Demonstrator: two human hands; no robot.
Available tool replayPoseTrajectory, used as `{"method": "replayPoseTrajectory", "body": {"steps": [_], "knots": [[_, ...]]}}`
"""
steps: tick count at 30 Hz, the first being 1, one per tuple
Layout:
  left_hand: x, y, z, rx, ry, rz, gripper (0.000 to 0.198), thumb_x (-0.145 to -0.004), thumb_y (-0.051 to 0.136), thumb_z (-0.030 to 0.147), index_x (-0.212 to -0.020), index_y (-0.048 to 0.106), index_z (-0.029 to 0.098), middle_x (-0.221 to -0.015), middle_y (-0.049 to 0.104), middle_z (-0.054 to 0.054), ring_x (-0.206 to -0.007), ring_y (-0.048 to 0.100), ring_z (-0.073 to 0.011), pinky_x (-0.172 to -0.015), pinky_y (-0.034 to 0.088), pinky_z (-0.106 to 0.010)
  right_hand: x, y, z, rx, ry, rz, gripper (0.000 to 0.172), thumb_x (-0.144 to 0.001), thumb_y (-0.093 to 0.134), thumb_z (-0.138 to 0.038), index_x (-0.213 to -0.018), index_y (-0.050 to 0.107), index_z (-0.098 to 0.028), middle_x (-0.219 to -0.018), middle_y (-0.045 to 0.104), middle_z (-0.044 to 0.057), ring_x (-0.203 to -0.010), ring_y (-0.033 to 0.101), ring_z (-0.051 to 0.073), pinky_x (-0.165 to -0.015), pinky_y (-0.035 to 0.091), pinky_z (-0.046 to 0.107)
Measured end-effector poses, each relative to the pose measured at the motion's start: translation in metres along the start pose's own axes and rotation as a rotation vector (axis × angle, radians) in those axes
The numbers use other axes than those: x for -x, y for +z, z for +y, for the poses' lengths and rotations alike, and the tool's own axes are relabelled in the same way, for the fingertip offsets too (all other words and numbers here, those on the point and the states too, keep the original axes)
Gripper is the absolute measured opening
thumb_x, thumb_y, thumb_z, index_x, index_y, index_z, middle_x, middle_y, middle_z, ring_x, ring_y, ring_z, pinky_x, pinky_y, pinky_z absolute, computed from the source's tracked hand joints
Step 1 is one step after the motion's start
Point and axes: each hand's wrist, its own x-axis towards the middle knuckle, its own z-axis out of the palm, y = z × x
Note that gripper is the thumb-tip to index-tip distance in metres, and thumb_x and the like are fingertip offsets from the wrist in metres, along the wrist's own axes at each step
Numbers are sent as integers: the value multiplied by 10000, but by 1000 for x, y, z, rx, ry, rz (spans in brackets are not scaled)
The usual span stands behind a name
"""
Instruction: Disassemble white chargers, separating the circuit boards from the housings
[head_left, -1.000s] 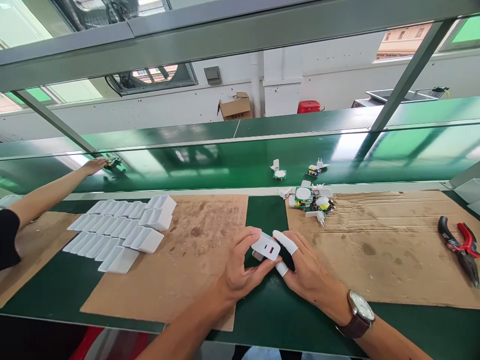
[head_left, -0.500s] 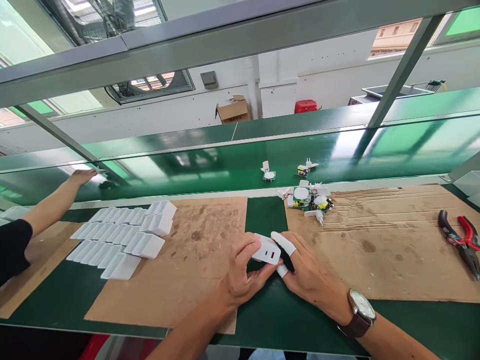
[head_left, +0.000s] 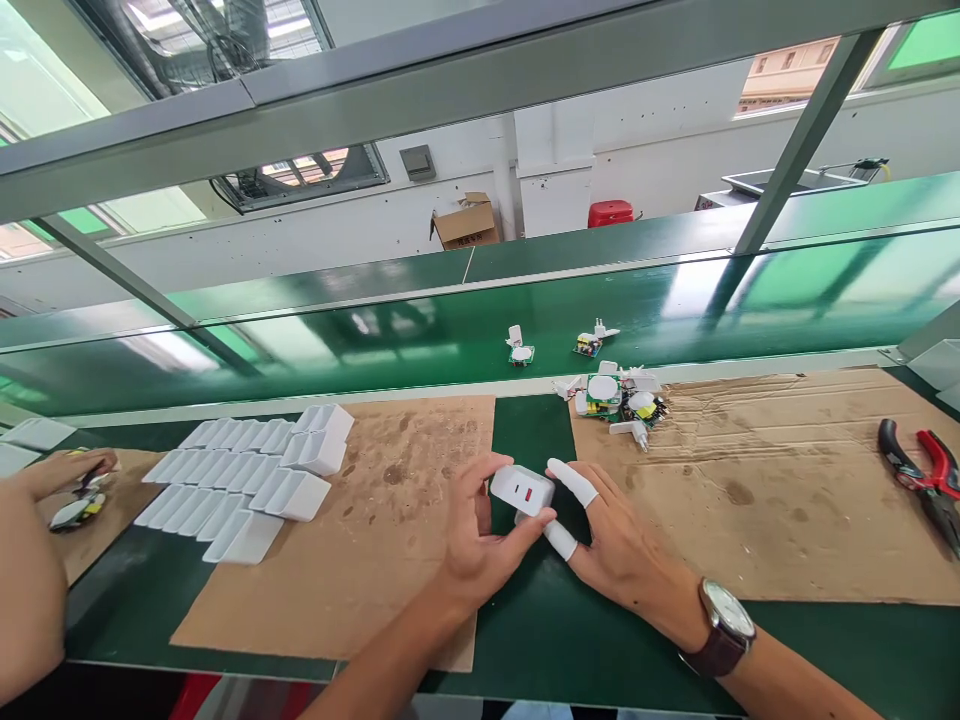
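Observation:
A white charger housing [head_left: 523, 489] with two port openings, one of them red inside, is held above the green bench by my left hand [head_left: 480, 535]. Its fingers and thumb close around the block's sides. My right hand [head_left: 619, 535], with white finger covers on thumb and index finger, is just right of the charger. Those two fingers are spread apart, their tips close to the block's right side; whether they touch it I cannot tell. Beyond my hands lies a pile of circuit boards with white plug parts [head_left: 619, 395].
Rows of white empty housings [head_left: 240, 465] stand left on a cardboard sheet [head_left: 405, 500]. Pliers [head_left: 926, 480] lie right on another cardboard sheet [head_left: 735, 500]. Two board assemblies [head_left: 520, 352] sit on the green conveyor belt [head_left: 390, 340]. A co-worker's hand [head_left: 71, 472] holds a board at far left.
My left hand and the charger have shifted slightly left, away from the right index finger. The co-worker's hand has come back from the belt with a board. The belt's boards have moved left.

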Motion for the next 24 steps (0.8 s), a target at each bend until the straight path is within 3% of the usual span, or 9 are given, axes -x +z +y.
{"method": "replayPoseTrajectory", "body": {"steps": [4,8,18,24], "knots": [[-16,1,5,353,-412,36,466,-823,840,315,-1219,603,250,-1172,656,-71,-1131,660,-213,-985,555,-345,0,1,0,-16,81,8,659,-951,669,-263,-1517,339,-196,-1236,628,165,-1115,658,304,-906,626,495],[-26,-2,3,545,-615,60,413,-821,841,365,-1159,651,223,-1162,661,-71,-1192,662,-249,-1010,548,-366,-3,0,-4,-39,147,11,478,-950,645,-218,-1384,445,-231,-1159,654,118,-1050,673,277,-866,626,463],[-25,1,3,746,-791,-62,352,-806,826,344,-1104,699,206,-1078,676,-69,-1090,718,-304,-922,565,-417,-9,-4,-7,-55,153,83,278,-924,528,-76,-1145,540,-245,-1057,608,85,-936,610,237,-792,583,408],[-23,-1,3,758,-774,-217,256,-834,807,382,-961,705,184,-1053,685,-87,-999,687,-251,-869,566,-381,-9,-4,-7,-66,99,101,241,-933,527,-65,-1108,508,-229,-1122,627,111,-1013,609,247,-825,573,413]]}}
